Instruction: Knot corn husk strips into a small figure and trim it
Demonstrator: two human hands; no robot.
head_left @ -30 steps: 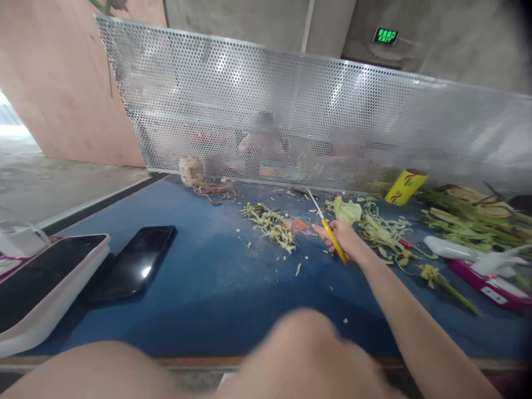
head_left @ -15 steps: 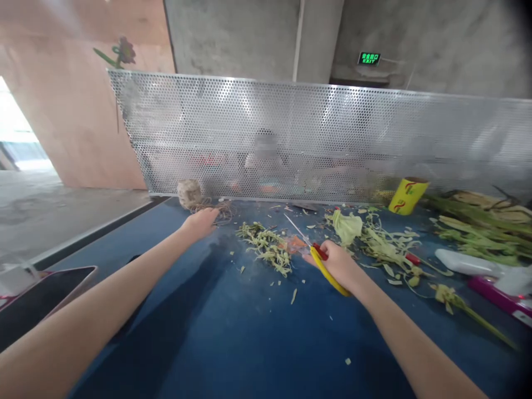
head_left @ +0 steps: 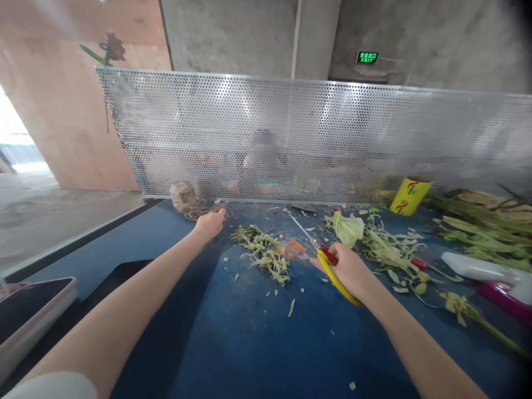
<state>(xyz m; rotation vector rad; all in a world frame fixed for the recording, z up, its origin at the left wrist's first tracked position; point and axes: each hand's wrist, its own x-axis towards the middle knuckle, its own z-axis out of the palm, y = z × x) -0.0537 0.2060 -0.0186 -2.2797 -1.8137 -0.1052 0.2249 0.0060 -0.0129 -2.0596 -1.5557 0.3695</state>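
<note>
My right hand is closed round yellow-and-red handled scissors, whose thin blades point up-left over the blue table. My left hand is stretched far forward, its fingers on a tangle of brown twine that runs from a twine ball by the perforated metal screen. Whether the fingers pinch the twine is unclear. A heap of cut green stem scraps lies between my hands, with an orange scrap beside it.
Green leaves and stems litter the right side, with a yellow roll, a white bottle and a magenta item. A white-edged dark tray sits at the left. A person is visible behind the screen.
My left arm came up from close under the camera and reached out to the twine. My right hand with the scissors stayed near the scraps, drifting slightly right. The view tilted upward.
</note>
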